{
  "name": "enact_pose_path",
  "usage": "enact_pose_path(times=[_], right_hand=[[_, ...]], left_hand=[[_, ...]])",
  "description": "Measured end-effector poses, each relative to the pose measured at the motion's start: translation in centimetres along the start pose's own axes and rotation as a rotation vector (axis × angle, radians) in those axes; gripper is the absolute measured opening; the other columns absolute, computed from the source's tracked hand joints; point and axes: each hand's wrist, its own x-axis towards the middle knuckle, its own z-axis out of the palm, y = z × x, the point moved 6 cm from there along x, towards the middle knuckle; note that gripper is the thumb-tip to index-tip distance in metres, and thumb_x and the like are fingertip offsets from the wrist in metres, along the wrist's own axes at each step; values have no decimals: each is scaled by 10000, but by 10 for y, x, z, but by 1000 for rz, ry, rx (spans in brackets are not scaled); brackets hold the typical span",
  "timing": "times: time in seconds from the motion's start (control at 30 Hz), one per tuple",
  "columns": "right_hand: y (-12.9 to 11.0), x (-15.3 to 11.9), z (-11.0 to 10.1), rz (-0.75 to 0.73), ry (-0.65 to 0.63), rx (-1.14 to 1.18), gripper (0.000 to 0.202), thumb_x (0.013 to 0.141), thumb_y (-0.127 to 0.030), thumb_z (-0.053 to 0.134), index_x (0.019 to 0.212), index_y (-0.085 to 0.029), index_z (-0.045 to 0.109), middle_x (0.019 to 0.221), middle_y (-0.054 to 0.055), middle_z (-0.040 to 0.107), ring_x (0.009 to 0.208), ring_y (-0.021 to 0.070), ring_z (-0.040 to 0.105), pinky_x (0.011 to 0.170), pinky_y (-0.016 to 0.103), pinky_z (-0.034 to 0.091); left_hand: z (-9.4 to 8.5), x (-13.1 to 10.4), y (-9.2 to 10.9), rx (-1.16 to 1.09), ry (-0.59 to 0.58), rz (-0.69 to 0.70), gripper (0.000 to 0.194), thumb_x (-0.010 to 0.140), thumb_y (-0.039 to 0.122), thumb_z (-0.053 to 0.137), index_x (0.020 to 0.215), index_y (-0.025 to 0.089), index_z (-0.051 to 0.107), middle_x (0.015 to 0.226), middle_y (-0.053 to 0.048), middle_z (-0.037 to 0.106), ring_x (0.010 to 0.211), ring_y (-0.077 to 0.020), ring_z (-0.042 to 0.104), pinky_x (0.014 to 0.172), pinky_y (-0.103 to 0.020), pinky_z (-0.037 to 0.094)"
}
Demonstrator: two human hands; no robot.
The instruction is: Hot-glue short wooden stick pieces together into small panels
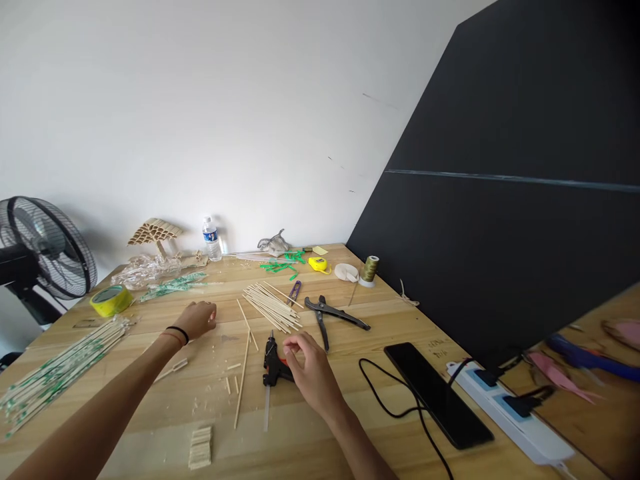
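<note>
My left hand (199, 321) is over the left middle of the table, fingers curled in. Whatever it may hold is hidden. Just right of the black hot glue gun (271, 363), my right hand (313, 370) has its thumb and fingers bent close together, covering part of the gun's handle. I cannot make out anything between them. The gun lies on its side with a clear glue stick (267, 408) sticking out of its back. Between my hands are thin wooden sticks (243, 380) and short cut pieces (233, 385). Beyond the gun lies a pile of sticks (273, 307).
Black cutters (345, 313), a phone (435, 393) with its cable and a power strip (515, 413) lie to the right. Green-wrapped sticks (65, 367) and yellow tape (111, 301) are at left. Behind stand a wooden stick model (155, 231) and a water bottle (212, 240).
</note>
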Motion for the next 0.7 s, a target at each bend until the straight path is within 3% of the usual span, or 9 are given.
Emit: enact_pose_path(times=[0.13,0.23,0.33,0.47,0.57,0.7], right_hand=[[-9,-3,2,35,-38,141,213,1000,-387,581,1031,-195,668,952,95,708,898,261,664,868,408,538],[-15,-10,12,77,-123,288,317,970,-454,667,1151,-194,660,933,65,726,874,234,699,836,363,570],[-18,-17,23,121,-175,410,316,965,-508,681,1006,-195,677,856,37,706,801,204,690,763,317,568],[-16,-23,34,178,-185,503,362,953,-553,703,895,-203,630,797,13,677,719,175,640,698,295,534],[-16,-26,38,207,-199,545,360,933,-552,734,962,-210,624,825,11,683,724,176,640,699,302,539],[-18,-27,41,241,-216,551,345,920,-516,759,868,-188,664,765,19,690,686,175,641,673,301,517]], left_hand=[[-7,-22,49,-158,70,156,310,1030,328,675,1295,168,661,1291,-107,697,1072,-255,718,910,-461,625],[-2,-54,96,-298,117,289,159,1024,291,671,1095,151,698,1063,-57,737,923,-206,719,845,-399,612],[7,-86,128,-441,177,354,91,1001,203,611,922,191,654,864,-12,725,808,-163,677,787,-297,561],[17,-110,140,-590,240,346,110,977,164,544,894,203,604,807,0,706,736,-145,657,704,-245,534],[22,-119,138,-639,262,320,120,970,160,547,883,206,614,794,-2,710,728,-148,661,697,-239,531],[22,-129,129,-642,274,313,158,1019,248,554,913,227,669,840,-2,737,764,-152,682,727,-237,544]])
